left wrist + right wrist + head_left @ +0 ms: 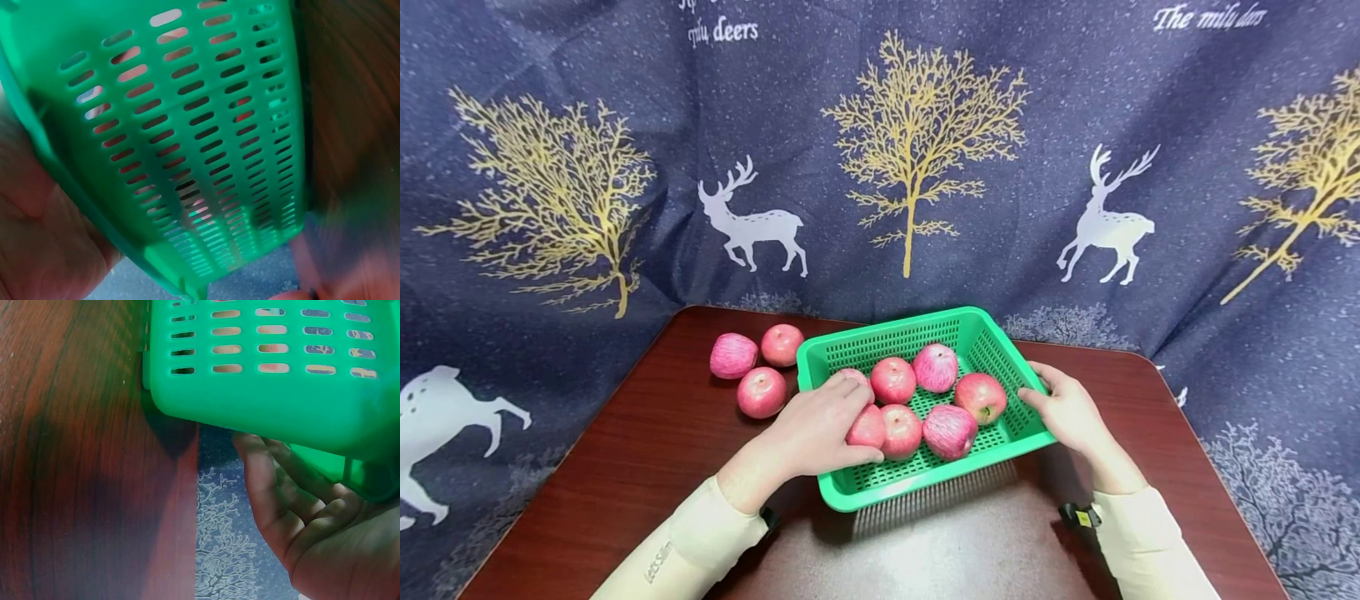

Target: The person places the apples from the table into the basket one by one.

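Observation:
A green slotted plastic basket [917, 483] stands on the table with several red apples [950, 432] inside. My left hand [816, 429] reaches over its left end, fingers and thumb around an apple [867, 428] in the basket. Another apple [856, 379] shows partly behind those fingers. In the left wrist view, the palm [44, 231] is beside the basket's rim, and the held apple is hidden. At the opposite end, my right hand [1069, 408] grips the basket's rim, thumb on top. Its fingers [259, 481] curl beneath the rim in the right wrist view.
Three more apples [762, 392] lie on the brown table [625, 467], left of the basket. A dark blue cloth [865, 208] printed with deer and trees hangs behind the table's far edge.

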A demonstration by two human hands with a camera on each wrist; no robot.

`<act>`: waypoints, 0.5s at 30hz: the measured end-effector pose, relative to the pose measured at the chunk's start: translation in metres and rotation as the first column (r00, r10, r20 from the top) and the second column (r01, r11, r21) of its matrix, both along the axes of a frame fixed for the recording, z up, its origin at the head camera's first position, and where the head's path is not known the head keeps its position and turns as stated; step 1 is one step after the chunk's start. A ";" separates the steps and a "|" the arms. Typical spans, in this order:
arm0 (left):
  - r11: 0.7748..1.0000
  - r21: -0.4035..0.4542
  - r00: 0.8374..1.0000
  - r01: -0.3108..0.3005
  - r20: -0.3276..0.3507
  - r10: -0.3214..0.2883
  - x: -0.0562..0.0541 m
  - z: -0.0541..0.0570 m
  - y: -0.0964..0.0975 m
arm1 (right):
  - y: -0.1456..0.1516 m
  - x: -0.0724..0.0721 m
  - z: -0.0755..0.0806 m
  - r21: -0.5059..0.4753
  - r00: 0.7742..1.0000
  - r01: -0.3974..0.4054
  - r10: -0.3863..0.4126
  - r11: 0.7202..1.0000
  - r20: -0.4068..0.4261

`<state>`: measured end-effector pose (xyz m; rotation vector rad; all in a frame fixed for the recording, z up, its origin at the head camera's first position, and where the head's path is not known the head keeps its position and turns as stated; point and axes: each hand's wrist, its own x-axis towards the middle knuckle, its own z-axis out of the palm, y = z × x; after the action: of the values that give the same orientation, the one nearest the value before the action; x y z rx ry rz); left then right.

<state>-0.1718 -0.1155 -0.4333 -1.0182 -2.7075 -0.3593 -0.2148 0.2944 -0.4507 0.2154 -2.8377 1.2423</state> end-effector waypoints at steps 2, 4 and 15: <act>1.000 -0.004 1.000 -0.006 -0.007 0.006 0.000 0.000 0.000 | 0.000 0.000 0.000 0.002 1.000 0.002 -0.002 1.000 0.000; 1.000 -0.011 1.000 -0.015 -0.013 0.015 0.001 0.000 0.001 | 0.000 0.000 0.000 0.008 1.000 0.005 -0.005 1.000 0.000; 0.998 -0.013 0.998 -0.065 -0.007 0.065 0.002 -0.004 0.001 | -0.001 0.001 0.000 0.007 1.000 0.010 -0.010 1.000 -0.002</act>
<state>-0.1703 -0.1146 -0.4369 -0.9298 -2.7326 -0.3265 -0.2142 0.2934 -0.4502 0.2021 -2.8384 1.2304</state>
